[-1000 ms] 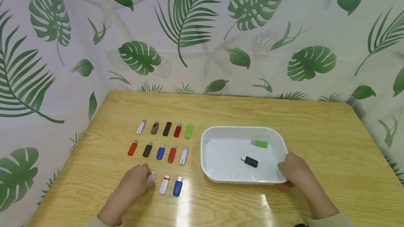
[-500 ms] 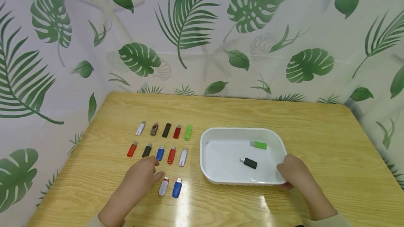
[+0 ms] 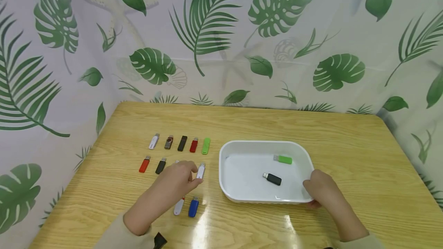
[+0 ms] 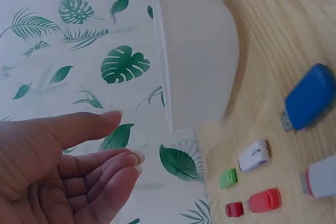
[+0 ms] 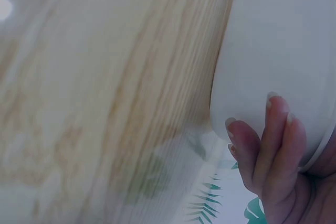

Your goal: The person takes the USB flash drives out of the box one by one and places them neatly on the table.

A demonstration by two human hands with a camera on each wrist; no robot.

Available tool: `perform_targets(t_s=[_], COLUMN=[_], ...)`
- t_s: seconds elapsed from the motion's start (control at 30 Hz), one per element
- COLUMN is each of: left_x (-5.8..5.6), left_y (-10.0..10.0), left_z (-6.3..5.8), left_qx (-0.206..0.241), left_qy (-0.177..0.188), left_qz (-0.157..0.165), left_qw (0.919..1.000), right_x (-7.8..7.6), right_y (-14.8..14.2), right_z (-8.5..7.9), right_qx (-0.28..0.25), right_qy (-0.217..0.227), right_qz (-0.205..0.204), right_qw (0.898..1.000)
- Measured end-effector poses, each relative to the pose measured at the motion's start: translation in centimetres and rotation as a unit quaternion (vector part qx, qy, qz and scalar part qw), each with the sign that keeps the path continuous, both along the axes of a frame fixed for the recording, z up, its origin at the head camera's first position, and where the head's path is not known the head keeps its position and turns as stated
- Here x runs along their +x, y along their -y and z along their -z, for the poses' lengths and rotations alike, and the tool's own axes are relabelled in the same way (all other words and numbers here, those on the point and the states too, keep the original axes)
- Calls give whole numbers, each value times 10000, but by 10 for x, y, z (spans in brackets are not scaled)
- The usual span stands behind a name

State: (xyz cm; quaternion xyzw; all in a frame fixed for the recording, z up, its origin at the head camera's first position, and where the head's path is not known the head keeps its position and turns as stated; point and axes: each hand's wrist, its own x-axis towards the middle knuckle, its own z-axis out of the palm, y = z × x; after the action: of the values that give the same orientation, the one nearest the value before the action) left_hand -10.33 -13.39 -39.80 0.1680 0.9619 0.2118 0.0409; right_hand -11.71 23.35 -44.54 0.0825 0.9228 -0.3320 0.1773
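Note:
My left hand (image 3: 176, 176) hovers over the second row of USB flash drives, thumb and fingers apart. Nothing shows between its fingertips in the left wrist view. It overlaps a blue and a red drive there, and a white drive (image 3: 200, 171) lies just past its fingertips. Under the forearm are a white-and-red drive (image 3: 179, 206) and a blue drive (image 3: 194, 207). My right hand (image 3: 322, 187) grips the right front corner of a white plastic tray (image 3: 225, 191), thumb at the rim and fingers against the outer wall. Inside lie a green drive (image 3: 284, 160) and a black drive (image 3: 273, 179).
Several more drives lie in a back row, among them a light green one (image 3: 205, 146) and a black one (image 3: 182, 143). At the second row's left end is a red drive (image 3: 144, 164). Leaf-patterned cloth (image 3: 221, 41) hangs behind the wooden table (image 3: 346, 145).
My left hand has left the pale drive at the front row's left end, moving right and away toward the tray, its thumb and fingers parting. The right hand stays at the tray's corner.

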Motion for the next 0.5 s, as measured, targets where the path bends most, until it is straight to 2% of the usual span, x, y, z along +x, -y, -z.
perform_targets(t_s=[0.17,0.23,0.43,0.5], left_x=[-20,-26,-39,-44], left_y=[-21,-27,-43,-50], left_z=[-9,-12,-23,-29], left_qx=[157,155,-100,-233], left_qy=[140,323,744,757], left_qz=[454,600,932,1081], left_qw=[9987,9976,9928,9910], right_x=[2,1,0,0], right_y=[-3,-2,0,0], right_z=[0,1,-1,-2], right_qx=[-5,4,57,89], right_qy=[4,28,64,86], right_qz=[91,103,109,130], right_qw=[10000,9999,9999,9998])
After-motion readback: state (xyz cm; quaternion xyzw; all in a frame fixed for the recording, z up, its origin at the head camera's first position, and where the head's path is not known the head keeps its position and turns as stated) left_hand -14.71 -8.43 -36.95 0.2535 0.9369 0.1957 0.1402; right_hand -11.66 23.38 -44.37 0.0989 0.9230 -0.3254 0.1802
